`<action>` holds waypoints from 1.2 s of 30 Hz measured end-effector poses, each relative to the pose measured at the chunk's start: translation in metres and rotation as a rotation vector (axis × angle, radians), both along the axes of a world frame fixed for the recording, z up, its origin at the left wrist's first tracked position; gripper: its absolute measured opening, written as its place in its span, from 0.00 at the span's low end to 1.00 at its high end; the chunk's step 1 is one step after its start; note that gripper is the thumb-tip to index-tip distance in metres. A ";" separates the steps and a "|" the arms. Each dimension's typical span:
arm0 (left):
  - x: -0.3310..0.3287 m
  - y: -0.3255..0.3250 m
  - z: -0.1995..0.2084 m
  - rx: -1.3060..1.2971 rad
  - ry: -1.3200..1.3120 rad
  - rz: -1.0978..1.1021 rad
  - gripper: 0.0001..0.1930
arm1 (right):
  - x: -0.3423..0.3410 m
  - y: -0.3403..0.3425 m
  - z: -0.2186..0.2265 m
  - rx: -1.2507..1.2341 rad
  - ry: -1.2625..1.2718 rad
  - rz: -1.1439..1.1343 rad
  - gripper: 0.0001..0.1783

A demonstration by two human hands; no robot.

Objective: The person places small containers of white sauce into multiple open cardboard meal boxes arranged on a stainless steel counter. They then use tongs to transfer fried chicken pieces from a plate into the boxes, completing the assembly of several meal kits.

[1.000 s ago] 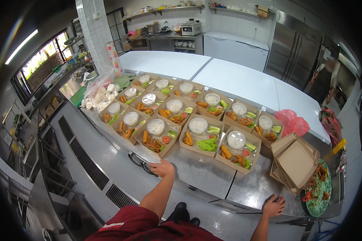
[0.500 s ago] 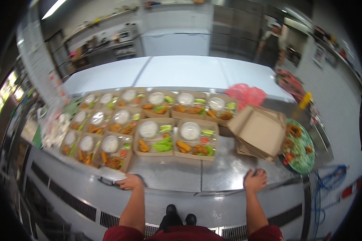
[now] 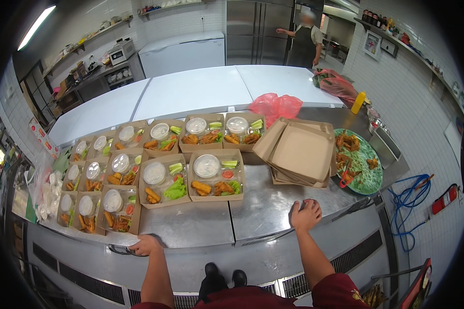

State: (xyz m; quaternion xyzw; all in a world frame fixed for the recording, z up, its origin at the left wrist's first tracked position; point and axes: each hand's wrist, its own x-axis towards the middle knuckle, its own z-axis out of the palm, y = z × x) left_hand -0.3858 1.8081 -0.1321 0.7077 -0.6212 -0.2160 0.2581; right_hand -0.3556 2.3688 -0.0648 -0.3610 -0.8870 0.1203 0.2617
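My left hand (image 3: 147,245) is at the counter's front edge, its fingers curled together at the end of a black handle (image 3: 119,250). On the steel counter (image 3: 265,206), my right hand (image 3: 306,214) rests with fingers apart and nothing in it. Beyond that hand lies an uneven stack of empty brown cardboard trays (image 3: 304,147). Rows of filled cardboard boxes cover the counter's left and middle. The nearest middle filled box (image 3: 216,175) contains a round lidded tub (image 3: 207,166), fried pieces, lettuce, cucumber and a tomato slice.
A green oval platter (image 3: 371,177) with fried chicken and red-handled tongs (image 3: 348,179) sits at the right. A pink plastic bag (image 3: 276,106) and a yellow bottle (image 3: 358,103) stand farther back. Across white chest freezers (image 3: 191,90) is another person (image 3: 304,41). A blue hose (image 3: 410,201) hangs right.
The view has turned to the right, so the counter sits farther left in it. My right hand's fingers look more spread. The person at the back now has an arm out toward the steel doors.
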 end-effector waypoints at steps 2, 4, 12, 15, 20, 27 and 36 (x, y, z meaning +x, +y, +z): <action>0.001 -0.005 -0.003 -0.010 0.015 -0.003 0.42 | 0.000 -0.001 0.000 -0.003 0.008 0.010 0.22; -0.001 0.001 0.002 0.008 0.015 -0.003 0.42 | 0.002 0.000 0.001 0.011 0.023 0.006 0.21; -0.007 -0.016 -0.019 -0.011 -0.016 0.088 0.41 | 0.000 0.000 0.001 0.016 0.040 0.016 0.22; -0.007 -0.026 -0.033 -0.065 -0.024 0.100 0.41 | -0.001 0.000 0.000 0.003 0.056 0.032 0.22; -0.008 -0.006 -0.012 0.022 0.005 0.049 0.41 | -0.003 0.003 0.005 -0.023 0.056 0.028 0.23; -0.005 -0.007 -0.007 0.034 0.015 0.046 0.41 | 0.001 0.000 0.002 -0.031 0.050 0.024 0.22; -0.004 -0.011 -0.015 0.010 0.028 0.034 0.40 | 0.001 0.000 0.002 -0.011 0.054 0.032 0.22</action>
